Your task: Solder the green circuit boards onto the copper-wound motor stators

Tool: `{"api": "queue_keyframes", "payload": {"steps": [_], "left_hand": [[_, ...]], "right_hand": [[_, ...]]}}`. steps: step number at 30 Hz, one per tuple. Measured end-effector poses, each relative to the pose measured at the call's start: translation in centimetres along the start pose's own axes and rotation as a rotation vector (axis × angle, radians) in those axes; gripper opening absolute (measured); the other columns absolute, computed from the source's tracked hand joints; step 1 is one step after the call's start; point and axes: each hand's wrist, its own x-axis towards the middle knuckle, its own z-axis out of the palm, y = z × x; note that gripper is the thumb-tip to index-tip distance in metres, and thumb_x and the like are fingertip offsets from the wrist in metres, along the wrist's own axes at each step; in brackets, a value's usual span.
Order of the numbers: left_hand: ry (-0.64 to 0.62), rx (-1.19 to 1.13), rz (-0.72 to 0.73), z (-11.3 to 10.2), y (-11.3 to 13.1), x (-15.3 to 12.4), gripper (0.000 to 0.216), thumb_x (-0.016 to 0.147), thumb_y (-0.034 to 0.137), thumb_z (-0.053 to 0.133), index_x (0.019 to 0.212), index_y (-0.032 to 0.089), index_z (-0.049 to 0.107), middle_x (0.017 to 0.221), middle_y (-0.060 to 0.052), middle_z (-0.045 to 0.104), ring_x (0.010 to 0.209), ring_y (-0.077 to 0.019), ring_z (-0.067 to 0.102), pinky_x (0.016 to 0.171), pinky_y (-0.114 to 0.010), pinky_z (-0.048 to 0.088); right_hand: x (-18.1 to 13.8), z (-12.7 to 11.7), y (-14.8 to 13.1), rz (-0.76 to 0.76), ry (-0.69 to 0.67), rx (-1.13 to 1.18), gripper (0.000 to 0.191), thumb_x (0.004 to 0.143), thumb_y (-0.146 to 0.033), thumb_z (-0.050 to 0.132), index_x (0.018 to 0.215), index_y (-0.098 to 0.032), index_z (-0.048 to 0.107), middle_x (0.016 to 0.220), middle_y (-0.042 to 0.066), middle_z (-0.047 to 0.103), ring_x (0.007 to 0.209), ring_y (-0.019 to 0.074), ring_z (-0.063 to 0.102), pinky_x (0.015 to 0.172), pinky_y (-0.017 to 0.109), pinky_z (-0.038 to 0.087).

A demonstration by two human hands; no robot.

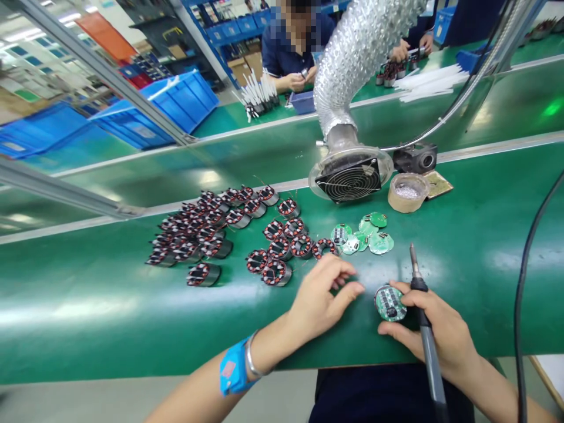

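My right hand has a soldering iron tucked in its grip, the metal tip pointing away from me. Its thumb and fingers also reach around a round green circuit board, which appears to sit on a motor stator mostly hidden below it. My left hand is over the bench to the left, holding nothing, with thumb and curled fingers apart. Just beyond its knuckles lies a stator with red and black windings. Several loose green circuit boards lie in a cluster beyond both hands.
Many wound stators cover the left of the green bench. A fume extractor on a foil duct hangs at the back, beside a round tub. A black cable runs down the right. Across the divider, a person handles a small part.
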Motion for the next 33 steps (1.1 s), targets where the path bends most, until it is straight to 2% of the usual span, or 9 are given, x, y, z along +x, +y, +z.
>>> {"api": "queue_keyframes", "payload": {"steps": [3, 6, 8, 13, 16, 18, 22, 26, 33], "left_hand": [[0.21, 0.458, 0.15, -2.4, -0.6, 0.5, 0.031, 0.08, 0.028, 0.064, 0.108, 0.014, 0.058, 0.105, -0.013, 0.06, 0.101, -0.0274, 0.054, 0.088, -0.045, 0.046], [0.1, 0.723, 0.081, -3.6, -1.3, 1.2, 0.056, 0.073, 0.03, 0.068, 0.124, 0.011, 0.052, 0.124, -0.019, 0.056, 0.118, -0.0381, 0.045, 0.096, -0.056, 0.035], [0.005, 0.767, 0.074, -3.8, -1.5, 1.4, 0.048, 0.076, 0.028, 0.066, 0.121, 0.012, 0.055, 0.12, -0.017, 0.061, 0.118, -0.0373, 0.047, 0.095, -0.056, 0.034], [-0.182, 0.618, 0.257, -2.8, -1.1, 1.6, 0.039, 0.082, 0.012, 0.057, 0.121, 0.018, 0.057, 0.119, -0.013, 0.061, 0.117, -0.032, 0.05, 0.095, -0.053, 0.037], [-0.363, 0.343, 0.411, -1.1, -0.9, 2.0, 0.047, 0.085, 0.002, 0.046, 0.127, 0.021, 0.054, 0.129, -0.011, 0.055, 0.12, -0.0238, 0.051, 0.097, -0.041, 0.044], [-0.358, 0.139, 0.411, 0.0, -1.0, 2.3, 0.046, 0.088, 0.003, 0.043, 0.128, 0.021, 0.052, 0.13, -0.012, 0.053, 0.121, -0.0208, 0.051, 0.097, -0.036, 0.047], [-0.237, -0.159, 0.008, 1.1, -0.5, 2.4, 0.028, 0.09, 0.02, 0.051, 0.118, 0.018, 0.052, 0.108, -0.01, 0.06, 0.093, -0.0179, 0.062, 0.077, -0.031, 0.055], [-0.361, -0.352, -0.406, 1.4, 0.3, 2.4, 0.04, 0.078, 0.038, 0.068, 0.104, 0.018, 0.046, 0.074, 0.003, 0.057, 0.06, -0.0113, 0.056, 0.052, -0.023, 0.048], [-0.37, -0.659, -0.58, 0.4, -0.7, 2.8, 0.028, 0.072, 0.022, 0.06, 0.095, 0.019, 0.044, 0.064, 0.006, 0.055, 0.056, -0.0104, 0.054, 0.044, -0.017, 0.038]], "right_hand": [[-0.2, -0.4, 0.3, -0.041, -0.092, 0.04, 0.047, 0.077, -0.043, 0.075, 0.107, -0.02, 0.048, 0.111, 0.015, 0.071, 0.096, 0.0241, 0.071, 0.08, 0.031, 0.06], [0.0, -1.3, 0.7, -0.039, -0.186, 0.104, 0.054, 0.073, -0.049, 0.077, 0.109, -0.021, 0.046, 0.113, 0.014, 0.07, 0.098, 0.0248, 0.071, 0.08, 0.032, 0.06], [0.6, -1.9, 1.2, -0.018, -0.24, 0.171, 0.052, 0.076, -0.048, 0.074, 0.11, -0.022, 0.045, 0.114, 0.013, 0.07, 0.099, 0.0241, 0.071, 0.081, 0.032, 0.06], [3.0, -2.5, 2.9, 0.067, -0.194, 0.18, 0.022, 0.088, -0.021, 0.059, 0.105, -0.024, 0.046, 0.11, 0.009, 0.072, 0.101, 0.0198, 0.071, 0.087, 0.029, 0.058], [4.9, -2.4, 3.8, -0.043, -0.265, 0.142, 0.029, 0.085, -0.017, 0.06, 0.109, -0.023, 0.046, 0.118, 0.012, 0.068, 0.108, 0.0211, 0.067, 0.09, 0.031, 0.056], [5.9, -2.3, 4.1, -0.114, -0.35, 0.146, 0.035, 0.082, -0.018, 0.062, 0.112, -0.022, 0.045, 0.121, 0.013, 0.066, 0.113, 0.0228, 0.065, 0.091, 0.033, 0.056], [7.1, -1.7, 4.3, -0.169, -0.414, 0.195, 0.038, 0.081, -0.021, 0.065, 0.112, -0.022, 0.044, 0.116, 0.013, 0.067, 0.112, 0.0231, 0.064, 0.087, 0.032, 0.056], [7.1, -0.6, 4.5, -0.146, -0.341, 0.217, 0.039, 0.078, -0.023, 0.068, 0.11, -0.023, 0.045, 0.108, 0.009, 0.068, 0.098, 0.0205, 0.069, 0.082, 0.03, 0.057], [6.4, -0.5, 4.8, -0.134, -0.307, 0.2, 0.04, 0.075, -0.022, 0.069, 0.107, -0.023, 0.045, 0.105, 0.007, 0.067, 0.094, 0.0203, 0.067, 0.08, 0.031, 0.056]]}}
